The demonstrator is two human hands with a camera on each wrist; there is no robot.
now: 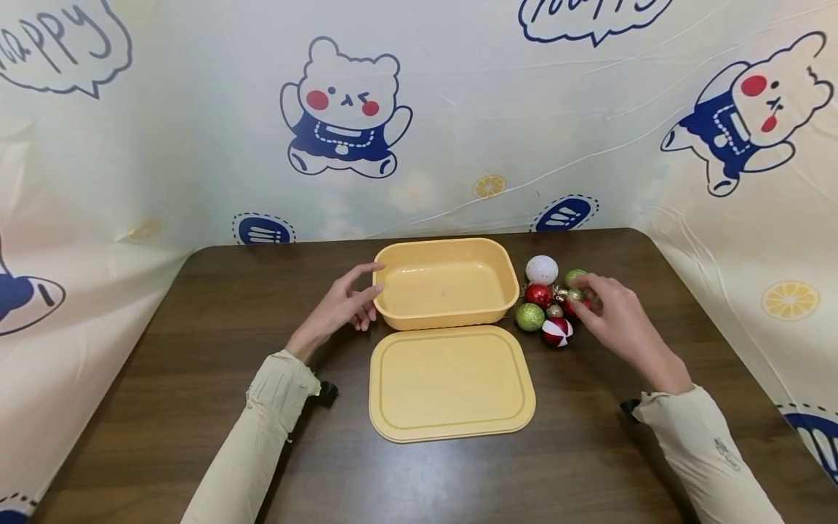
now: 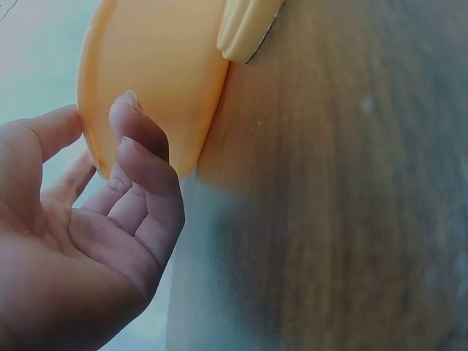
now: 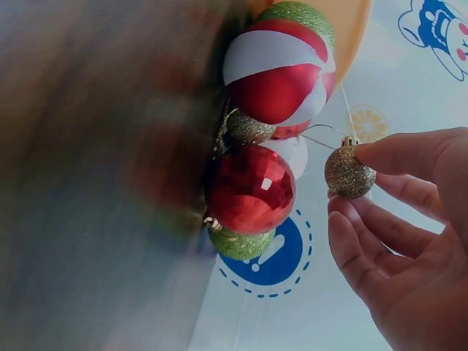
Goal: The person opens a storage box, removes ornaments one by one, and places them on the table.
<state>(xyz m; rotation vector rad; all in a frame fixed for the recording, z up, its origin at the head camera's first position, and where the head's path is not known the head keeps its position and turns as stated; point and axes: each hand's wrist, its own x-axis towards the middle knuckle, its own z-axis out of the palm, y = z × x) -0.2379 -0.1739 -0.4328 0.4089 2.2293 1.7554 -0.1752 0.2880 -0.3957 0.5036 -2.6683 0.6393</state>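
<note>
A yellow plastic box point(image 1: 447, 318) stands without its lid at the back middle of the table. My left hand point(image 1: 340, 302) holds its left end at the rim, as the left wrist view shows from the palm side point(image 2: 95, 248). Thumb and fingers of my right hand point(image 1: 618, 320) pinch a small gold glitter ball ornament point(image 3: 350, 172) near its cap, with a thin string trailing from it. Beside that hand lies a cluster of ornaments: a white ball point(image 1: 542, 270), a red ball point(image 1: 538, 295), a green glitter ball point(image 1: 529, 317) and a red-and-white ball point(image 1: 557, 332).
In front of the box, a flat yellow lid point(image 1: 452, 382) lies on the dark wooden table point(image 1: 419, 473). A patterned cloth point(image 1: 458, 131) with cartoon bears hangs behind the table's back edge and along both sides.
</note>
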